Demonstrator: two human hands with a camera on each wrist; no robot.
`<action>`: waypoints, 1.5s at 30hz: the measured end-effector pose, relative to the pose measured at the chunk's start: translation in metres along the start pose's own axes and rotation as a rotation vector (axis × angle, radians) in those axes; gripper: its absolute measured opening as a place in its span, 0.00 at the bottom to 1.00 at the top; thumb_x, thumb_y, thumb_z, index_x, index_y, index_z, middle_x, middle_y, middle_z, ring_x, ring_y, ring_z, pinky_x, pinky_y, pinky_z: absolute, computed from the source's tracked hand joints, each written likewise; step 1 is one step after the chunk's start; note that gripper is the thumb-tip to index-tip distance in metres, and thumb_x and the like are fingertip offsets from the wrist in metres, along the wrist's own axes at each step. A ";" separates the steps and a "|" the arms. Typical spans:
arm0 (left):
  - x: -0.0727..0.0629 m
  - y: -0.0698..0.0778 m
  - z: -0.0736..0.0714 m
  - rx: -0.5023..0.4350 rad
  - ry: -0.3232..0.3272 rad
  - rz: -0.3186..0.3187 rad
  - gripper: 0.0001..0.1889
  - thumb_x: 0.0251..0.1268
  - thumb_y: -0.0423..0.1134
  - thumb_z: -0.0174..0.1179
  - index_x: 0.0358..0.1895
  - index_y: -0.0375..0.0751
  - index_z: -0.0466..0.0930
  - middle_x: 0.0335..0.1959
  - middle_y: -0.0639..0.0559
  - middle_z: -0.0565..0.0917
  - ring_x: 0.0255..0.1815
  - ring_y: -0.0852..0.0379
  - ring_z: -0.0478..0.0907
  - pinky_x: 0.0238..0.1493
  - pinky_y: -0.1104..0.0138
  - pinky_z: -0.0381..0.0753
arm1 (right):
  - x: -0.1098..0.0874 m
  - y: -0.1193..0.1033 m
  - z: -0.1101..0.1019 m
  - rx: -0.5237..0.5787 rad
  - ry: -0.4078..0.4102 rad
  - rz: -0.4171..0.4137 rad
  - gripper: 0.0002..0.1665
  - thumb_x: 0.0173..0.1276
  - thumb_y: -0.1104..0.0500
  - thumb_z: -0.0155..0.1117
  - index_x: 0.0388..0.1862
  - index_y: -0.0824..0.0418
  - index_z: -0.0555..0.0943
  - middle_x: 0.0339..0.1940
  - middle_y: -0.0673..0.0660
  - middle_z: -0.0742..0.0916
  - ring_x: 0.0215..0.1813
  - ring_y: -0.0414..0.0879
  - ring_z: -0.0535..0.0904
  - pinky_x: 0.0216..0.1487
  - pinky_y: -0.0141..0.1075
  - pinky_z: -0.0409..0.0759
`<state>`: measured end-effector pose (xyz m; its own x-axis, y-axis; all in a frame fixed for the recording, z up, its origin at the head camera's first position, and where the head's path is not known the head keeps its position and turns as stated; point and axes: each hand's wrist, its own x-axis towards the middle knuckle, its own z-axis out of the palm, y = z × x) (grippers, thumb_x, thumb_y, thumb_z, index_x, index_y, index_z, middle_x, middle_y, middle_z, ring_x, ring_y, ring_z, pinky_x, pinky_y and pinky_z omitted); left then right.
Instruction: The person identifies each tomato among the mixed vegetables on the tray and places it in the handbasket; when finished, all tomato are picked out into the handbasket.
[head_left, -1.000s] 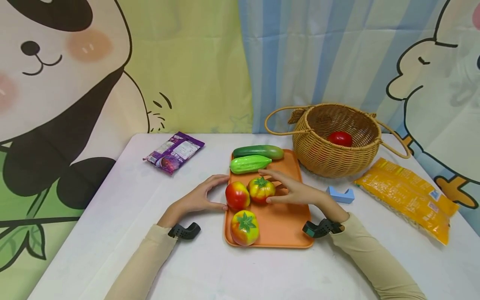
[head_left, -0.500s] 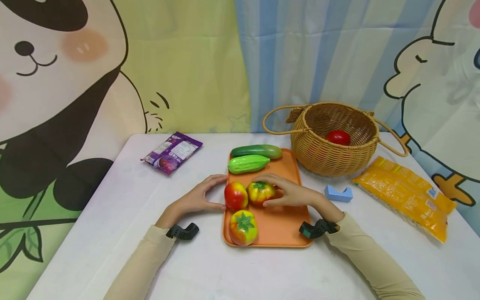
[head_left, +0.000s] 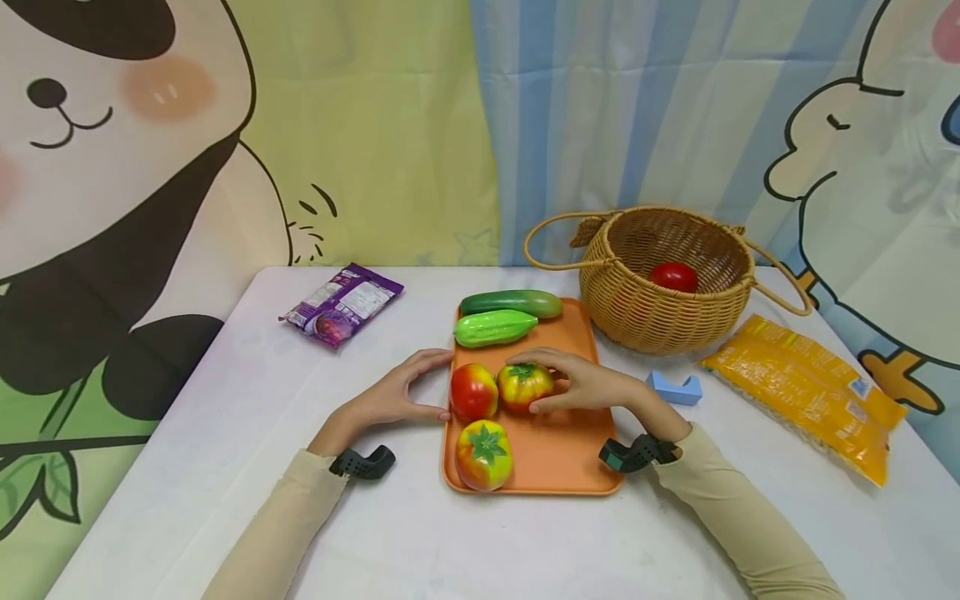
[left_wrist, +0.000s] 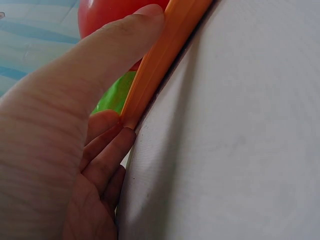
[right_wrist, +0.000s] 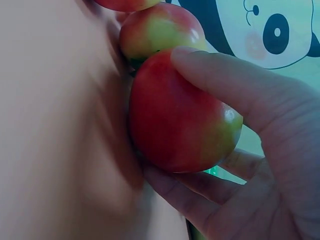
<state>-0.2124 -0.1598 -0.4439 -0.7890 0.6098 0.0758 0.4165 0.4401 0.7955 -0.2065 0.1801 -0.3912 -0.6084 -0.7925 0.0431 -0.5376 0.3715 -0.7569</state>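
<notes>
An orange tray (head_left: 555,458) holds toy produce. My right hand (head_left: 588,383) grips a red-and-yellow toy tomato (head_left: 524,385) with a green leafy top; in the right wrist view the thumb lies over this tomato (right_wrist: 175,120) and the fingers curl beneath it. My left hand (head_left: 390,396) touches the tray's left edge, its fingers and thumb spread apart; the left wrist view shows the thumb (left_wrist: 142,30) at the orange rim (left_wrist: 160,60). Between the hands sits a red-and-yellow apple-like fruit (head_left: 472,392). Another leafy-topped tomato (head_left: 483,457) lies at the tray's front left.
A cucumber (head_left: 512,303) and a light-green ridged vegetable (head_left: 495,328) lie at the tray's far end. Behind right stands a wicker basket (head_left: 660,312) with a red fruit (head_left: 674,277) inside. Around are a blue block (head_left: 673,388), an orange packet (head_left: 810,396) and a purple packet (head_left: 343,305).
My right hand has closed in on the leafy-topped tomato, its fingers coming down round it. The left hand stays at the tray's edge. The head view has shifted slightly.
</notes>
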 end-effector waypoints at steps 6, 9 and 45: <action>0.000 0.000 0.000 0.006 0.003 0.000 0.47 0.48 0.48 0.77 0.74 0.50 0.63 0.73 0.51 0.63 0.76 0.49 0.56 0.75 0.48 0.52 | -0.002 -0.002 -0.004 0.007 -0.006 0.028 0.39 0.64 0.54 0.71 0.71 0.57 0.68 0.69 0.58 0.73 0.69 0.52 0.67 0.69 0.50 0.66; 0.000 -0.001 0.000 0.007 0.004 0.003 0.47 0.48 0.48 0.77 0.74 0.50 0.63 0.73 0.51 0.63 0.76 0.49 0.56 0.75 0.48 0.52 | -0.003 -0.002 -0.006 0.017 -0.004 0.032 0.38 0.63 0.54 0.71 0.71 0.57 0.68 0.68 0.57 0.73 0.69 0.52 0.67 0.69 0.50 0.66; 0.000 0.003 0.000 0.001 -0.003 -0.008 0.48 0.48 0.48 0.77 0.74 0.47 0.63 0.73 0.50 0.64 0.76 0.49 0.56 0.76 0.49 0.52 | -0.034 -0.012 -0.051 0.003 0.220 -0.005 0.39 0.59 0.64 0.73 0.69 0.63 0.69 0.66 0.61 0.75 0.56 0.45 0.76 0.57 0.33 0.77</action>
<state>-0.2114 -0.1584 -0.4418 -0.7910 0.6081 0.0671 0.4105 0.4462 0.7953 -0.2092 0.2269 -0.3500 -0.7186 -0.6695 0.1882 -0.5396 0.3660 -0.7582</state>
